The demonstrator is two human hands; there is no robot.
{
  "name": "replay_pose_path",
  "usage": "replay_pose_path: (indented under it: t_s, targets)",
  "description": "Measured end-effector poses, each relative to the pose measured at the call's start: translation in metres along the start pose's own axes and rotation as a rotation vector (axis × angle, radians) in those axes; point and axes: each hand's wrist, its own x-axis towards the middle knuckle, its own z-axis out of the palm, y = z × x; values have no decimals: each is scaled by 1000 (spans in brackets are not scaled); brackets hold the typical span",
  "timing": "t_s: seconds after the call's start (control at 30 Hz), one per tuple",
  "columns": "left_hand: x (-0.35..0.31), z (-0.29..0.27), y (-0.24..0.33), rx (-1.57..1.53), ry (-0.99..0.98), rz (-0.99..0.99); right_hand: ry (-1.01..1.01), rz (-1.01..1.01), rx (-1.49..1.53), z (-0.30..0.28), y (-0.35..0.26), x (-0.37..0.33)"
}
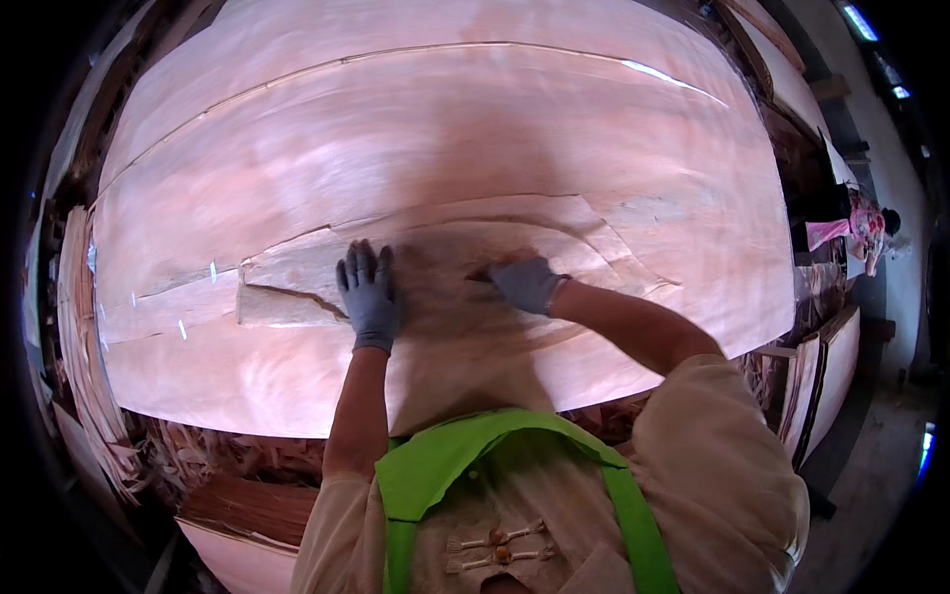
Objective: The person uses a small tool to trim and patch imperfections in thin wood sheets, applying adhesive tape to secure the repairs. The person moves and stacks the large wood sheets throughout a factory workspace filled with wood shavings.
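A wide, pinkish sheet of wood veneer lies in front of me. On it rests a smaller, irregular veneer piece with torn, uneven edges. My left hand, in a grey glove, presses flat on the left part of this piece with fingers stretched out. To the right, my right hand, also gloved in grey, is closed low over the piece. A small dark pointed thing sticks out leftward from its fingers; its kind is too small to make out.
A long split crosses the sheet's far part. Short white tape strips mark its left side. Veneer stacks stand at the left, more boards at the right. Wood scraps lie below the near edge. Another person is far right.
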Motion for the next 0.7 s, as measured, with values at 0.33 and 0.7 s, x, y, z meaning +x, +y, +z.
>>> replay_pose_path:
  t_s: [0.33, 0.7]
  targets:
    - [1, -3, 3, 122, -15, -10, -165, -37, -100, -13, 176, -118]
    - [-1, 11, -2, 129, 27, -21, 584, 403, 158, -2, 166, -66]
